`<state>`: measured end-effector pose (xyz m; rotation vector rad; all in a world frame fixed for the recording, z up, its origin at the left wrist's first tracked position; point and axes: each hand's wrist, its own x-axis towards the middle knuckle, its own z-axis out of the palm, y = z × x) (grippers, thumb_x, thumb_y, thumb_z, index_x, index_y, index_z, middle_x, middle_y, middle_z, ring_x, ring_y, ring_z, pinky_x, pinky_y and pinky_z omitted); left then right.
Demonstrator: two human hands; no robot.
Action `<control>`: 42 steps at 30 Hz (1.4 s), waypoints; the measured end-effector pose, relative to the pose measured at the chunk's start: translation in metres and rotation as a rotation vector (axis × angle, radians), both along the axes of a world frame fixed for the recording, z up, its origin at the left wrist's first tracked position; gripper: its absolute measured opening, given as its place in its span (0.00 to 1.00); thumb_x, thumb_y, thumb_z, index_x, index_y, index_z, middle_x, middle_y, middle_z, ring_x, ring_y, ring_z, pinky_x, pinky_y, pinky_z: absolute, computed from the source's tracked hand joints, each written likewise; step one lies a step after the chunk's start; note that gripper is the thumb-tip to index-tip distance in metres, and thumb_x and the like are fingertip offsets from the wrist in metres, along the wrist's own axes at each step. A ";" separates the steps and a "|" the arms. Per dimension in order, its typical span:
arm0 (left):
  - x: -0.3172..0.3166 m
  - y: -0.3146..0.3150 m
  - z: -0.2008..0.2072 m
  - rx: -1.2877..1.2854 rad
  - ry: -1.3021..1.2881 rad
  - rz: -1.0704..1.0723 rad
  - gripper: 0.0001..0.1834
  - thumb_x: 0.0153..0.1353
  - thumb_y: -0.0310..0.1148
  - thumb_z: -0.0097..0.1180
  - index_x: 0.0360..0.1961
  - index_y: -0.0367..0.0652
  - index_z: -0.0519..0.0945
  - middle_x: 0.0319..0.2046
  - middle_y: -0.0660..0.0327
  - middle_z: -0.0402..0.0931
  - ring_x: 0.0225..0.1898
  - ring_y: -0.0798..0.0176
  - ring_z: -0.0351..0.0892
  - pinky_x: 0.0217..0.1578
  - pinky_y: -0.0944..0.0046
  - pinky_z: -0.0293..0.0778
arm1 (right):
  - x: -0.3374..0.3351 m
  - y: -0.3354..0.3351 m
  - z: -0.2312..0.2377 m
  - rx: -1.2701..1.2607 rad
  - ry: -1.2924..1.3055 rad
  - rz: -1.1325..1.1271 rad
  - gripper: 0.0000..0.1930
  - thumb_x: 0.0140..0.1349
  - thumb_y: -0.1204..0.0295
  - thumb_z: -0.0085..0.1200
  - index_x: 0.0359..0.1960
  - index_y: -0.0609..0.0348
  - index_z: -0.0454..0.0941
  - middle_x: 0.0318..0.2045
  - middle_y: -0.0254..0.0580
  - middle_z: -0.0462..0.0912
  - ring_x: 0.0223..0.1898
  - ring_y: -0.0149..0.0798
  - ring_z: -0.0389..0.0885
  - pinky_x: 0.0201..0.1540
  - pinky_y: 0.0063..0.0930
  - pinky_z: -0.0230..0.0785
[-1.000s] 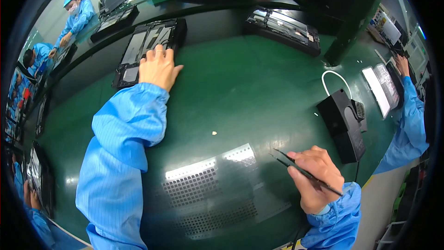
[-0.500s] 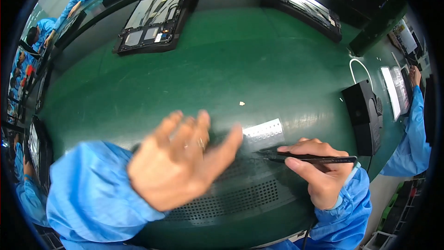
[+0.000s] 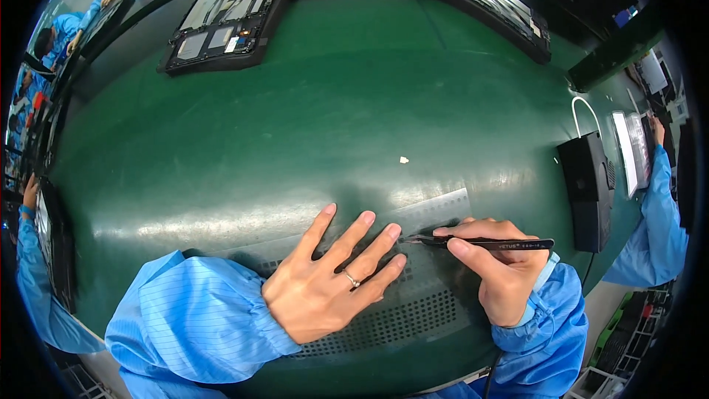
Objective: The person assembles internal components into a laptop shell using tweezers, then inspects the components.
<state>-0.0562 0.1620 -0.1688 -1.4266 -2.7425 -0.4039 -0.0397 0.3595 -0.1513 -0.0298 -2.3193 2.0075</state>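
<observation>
1. Rests the bare left hand (image 3: 321, 295) palm down, fingers spread apart, on thin translucent plastic sheeting with rows of small cut-out holes (image 3: 413, 319), close to the near edge of the smooth dark-green surface (image 3: 317, 111).
2. Wears a silver ring (image 3: 350, 278) on that hand and loose light-blue striped sleeves (image 3: 199, 318).
3. Grips slim black tweezers (image 3: 509, 244) in the bare right hand (image 3: 506, 277), thumb and fingers clamped on the shaft, above the right part of the sheeting.
4. Points the tweezers leftward, tips just beside the left fingertips; cannot tell any contact there, nor tips together or apart.
5. Beyond the sheeting, toward the far edge: a tiny pale scrap (image 3: 404, 160).
6. Toward the far left corner: a flat black-framed device with grey panels (image 3: 229, 15); toward the far right corner: a similar black-framed device with shiny strips (image 3: 491, 4).
7. Near the right edge: an upright black box (image 3: 587, 196).
8. Past that edge: a co-worker's blue sleeve (image 3: 653, 236).
</observation>
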 end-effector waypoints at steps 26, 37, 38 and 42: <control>-0.013 0.036 -0.011 0.025 0.070 -0.016 0.30 0.32 0.39 0.62 0.44 0.53 0.71 0.51 0.61 0.63 0.51 0.55 0.63 0.50 0.45 0.56 | -0.048 0.051 0.017 -0.419 0.017 -0.179 0.03 0.45 0.81 0.50 0.21 0.69 0.73 0.21 0.47 0.76 0.26 0.41 0.77 0.32 0.29 0.69; -0.011 0.057 -0.015 0.044 0.082 -0.037 0.26 0.38 0.38 0.60 0.44 0.51 0.71 0.50 0.59 0.64 0.50 0.53 0.64 0.48 0.48 0.60 | -0.200 0.172 -0.026 -0.448 0.343 -0.528 0.03 0.42 0.84 0.50 0.21 0.71 0.73 0.24 0.47 0.76 0.27 0.40 0.75 0.36 0.29 0.70; -0.010 0.058 -0.016 0.041 0.086 -0.041 0.26 0.38 0.39 0.60 0.44 0.52 0.71 0.50 0.59 0.63 0.50 0.53 0.64 0.49 0.48 0.60 | -0.208 0.175 -0.032 -0.442 0.340 -0.516 0.03 0.41 0.84 0.50 0.21 0.72 0.73 0.24 0.48 0.75 0.26 0.40 0.75 0.35 0.30 0.70; -0.014 0.068 -0.016 0.020 0.103 -0.055 0.26 0.39 0.40 0.60 0.44 0.53 0.71 0.51 0.61 0.63 0.50 0.54 0.63 0.49 0.49 0.60 | -0.219 0.171 -0.038 -0.441 0.295 -0.404 0.03 0.40 0.82 0.52 0.19 0.66 0.74 0.21 0.40 0.76 0.26 0.35 0.74 0.35 0.23 0.64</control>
